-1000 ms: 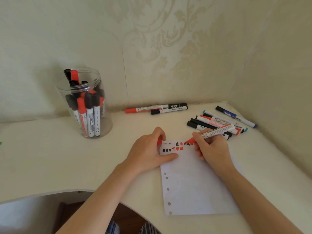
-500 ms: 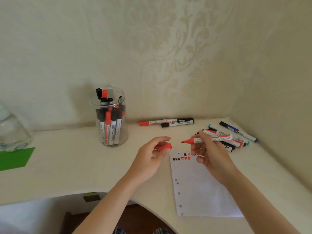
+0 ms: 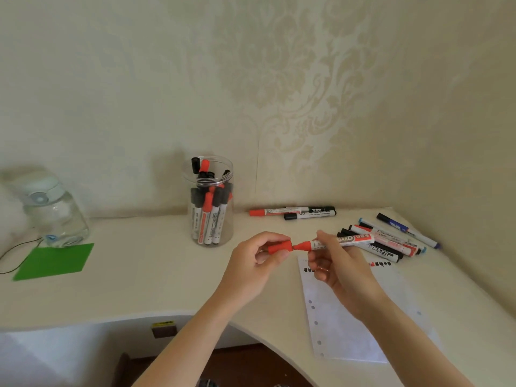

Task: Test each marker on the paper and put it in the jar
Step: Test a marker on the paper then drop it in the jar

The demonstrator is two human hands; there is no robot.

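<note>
- Head view: your left hand (image 3: pixel 252 261) pinches the red cap (image 3: pixel 280 246) at frame centre, its mouth right at the marker's tip.
- Your right hand (image 3: pixel 339 265) grips the red marker (image 3: pixel 342 241), lying level, tip pointing left at the cap.
- Both are held above the surface (image 3: pixel 145 277), just over the paper's (image 3: pixel 349 325) top edge, lower right of centre.
- The jar (image 3: pixel 208 201), part-full of markers, stands upright left of your hands, near the wall.
- Loose markers (image 3: pixel 391 241) lie to the right; two more (image 3: pixel 293 213) lie near the wall.
- A bottle (image 3: pixel 54 212) and a green sheet (image 3: pixel 54 261) sit at far left.
</note>
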